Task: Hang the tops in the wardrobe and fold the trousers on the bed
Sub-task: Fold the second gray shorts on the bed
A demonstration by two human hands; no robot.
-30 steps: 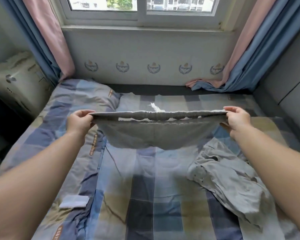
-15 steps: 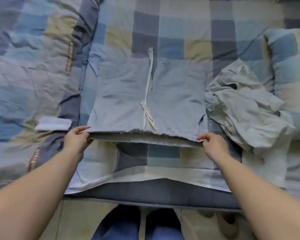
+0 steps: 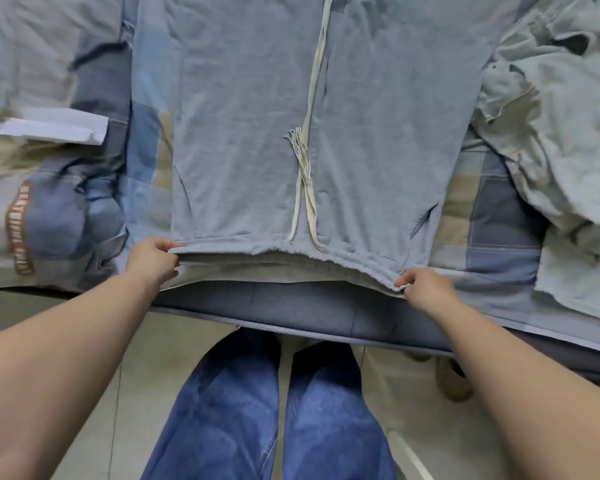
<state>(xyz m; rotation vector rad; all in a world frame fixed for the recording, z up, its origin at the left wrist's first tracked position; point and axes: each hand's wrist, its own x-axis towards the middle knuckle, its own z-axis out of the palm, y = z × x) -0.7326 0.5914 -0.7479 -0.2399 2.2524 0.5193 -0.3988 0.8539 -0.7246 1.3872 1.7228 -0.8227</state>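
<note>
Grey-blue trousers point(image 3: 243, 133) lie spread flat on the checked bed point(image 3: 496, 216), waistband toward me at the bed's near edge, with a white drawstring point(image 3: 305, 161) running down the middle. My left hand point(image 3: 153, 261) pinches the waistband's left corner. My right hand point(image 3: 426, 285) pinches the waistband's right corner. A crumpled pale grey garment point(image 3: 561, 140) lies on the bed to the right of the trousers.
A white folded paper or label point(image 3: 52, 128) sits on the quilt at the left. The dark mattress edge point(image 3: 291, 310) runs just below my hands. My legs in blue jeans point(image 3: 267, 417) stand on the tiled floor; a shoe point(image 3: 451, 379) lies under the bed's edge.
The trousers went from being held up in the air by the waistband to lying flat on the bed. My hands drew the waistband closer to the bed's near edge.
</note>
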